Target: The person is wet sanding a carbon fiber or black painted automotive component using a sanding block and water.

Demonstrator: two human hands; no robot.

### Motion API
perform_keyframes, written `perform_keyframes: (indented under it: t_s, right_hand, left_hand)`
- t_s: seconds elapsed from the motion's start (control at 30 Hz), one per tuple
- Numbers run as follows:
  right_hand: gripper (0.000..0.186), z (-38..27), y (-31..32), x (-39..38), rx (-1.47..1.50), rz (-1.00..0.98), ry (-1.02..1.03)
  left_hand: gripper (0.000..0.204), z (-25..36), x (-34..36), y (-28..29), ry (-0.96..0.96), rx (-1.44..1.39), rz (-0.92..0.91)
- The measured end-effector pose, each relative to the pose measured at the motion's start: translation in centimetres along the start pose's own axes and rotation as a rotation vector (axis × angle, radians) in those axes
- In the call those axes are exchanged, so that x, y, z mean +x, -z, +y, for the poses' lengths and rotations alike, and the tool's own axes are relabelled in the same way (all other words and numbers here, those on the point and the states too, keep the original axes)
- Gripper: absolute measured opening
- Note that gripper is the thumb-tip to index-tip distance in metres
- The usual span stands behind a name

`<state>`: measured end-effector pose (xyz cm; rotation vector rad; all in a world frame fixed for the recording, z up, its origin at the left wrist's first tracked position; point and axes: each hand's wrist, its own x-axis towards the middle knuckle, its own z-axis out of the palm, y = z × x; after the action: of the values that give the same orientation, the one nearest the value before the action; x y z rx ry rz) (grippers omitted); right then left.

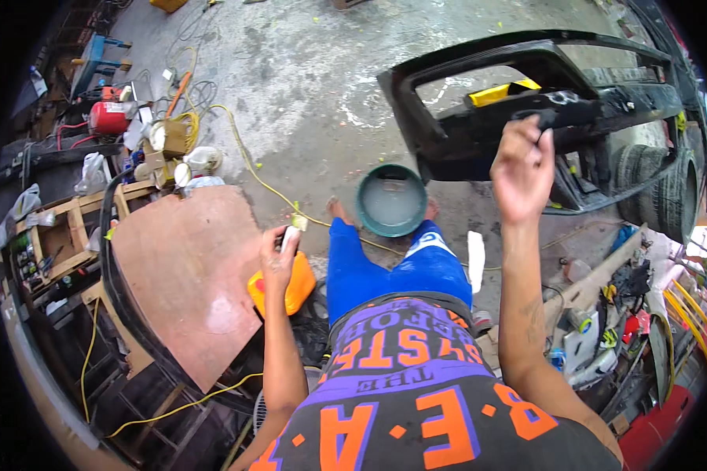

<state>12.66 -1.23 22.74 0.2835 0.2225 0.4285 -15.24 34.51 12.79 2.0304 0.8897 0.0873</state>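
Note:
A black car bumper (479, 137) stands in front of me on the right, with wide openings through it. My right hand (524, 173) is raised at its near side, fingers curled. Something small and dark shows by the fingertips; I cannot make out what it is. My left hand (276, 257) is closed around a small white piece (290, 238), with a yellowish-green bit (298, 220) beyond it. A green round basin (392, 228) of cloudy grey water sits on the floor between my feet.
An orange-yellow jug (297, 286) and a large brown board (184, 271) lie on my left. A yellow cord (247, 157) crosses the concrete floor. Tires (656, 184) stand behind the bumper's right end. A red tank (108, 118) is at the far left; clutter lies right.

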Motion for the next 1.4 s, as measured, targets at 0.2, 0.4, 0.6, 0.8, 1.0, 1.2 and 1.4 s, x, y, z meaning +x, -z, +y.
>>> perform_keyframes:
  t_s: [0.2, 0.4, 0.6, 0.8, 1.0, 1.2, 1.4]
  right_hand:
    - [0.038, 11.7, 7.3, -9.4, 0.286, 0.243, 0.063]
    - [0.046, 18.2, 14.9, -11.2, 0.138, 0.313, 0.257]
    - [0.043, 18.4, 22.7, -14.6, -0.882, 0.890, 0.227]
    - [0.036, 16.9, 31.8, -24.6, -1.489, 1.206, 0.299]
    - [0.036, 23.1, 30.6, -24.1, -1.291, 1.205, 0.479]
    - [0.028, 29.9, 35.4, -25.6, -1.076, 1.403, 0.571]
    - [0.030, 33.7, 36.6, -17.0, -0.728, 1.444, 0.747]
  left_hand:
    - [0.029, 2.7, 11.9, 2.2, -0.186, 0.027, -0.263]
    - [0.032, 4.5, 21.4, 3.4, -0.520, 0.219, -0.487]
    - [0.032, 4.9, 25.9, 5.6, -0.630, 0.294, -0.630]
    - [0.034, 7.5, 26.5, 5.3, -0.788, 0.404, -0.715]
    - [0.035, 9.8, 28.1, 4.1, -0.809, 0.430, -0.845]
    - [0.032, 13.8, 31.8, -5.0, -0.941, 0.382, -1.070]
    - [0.033, 13.3, 34.1, -15.1, -0.942, 0.476, -1.468]
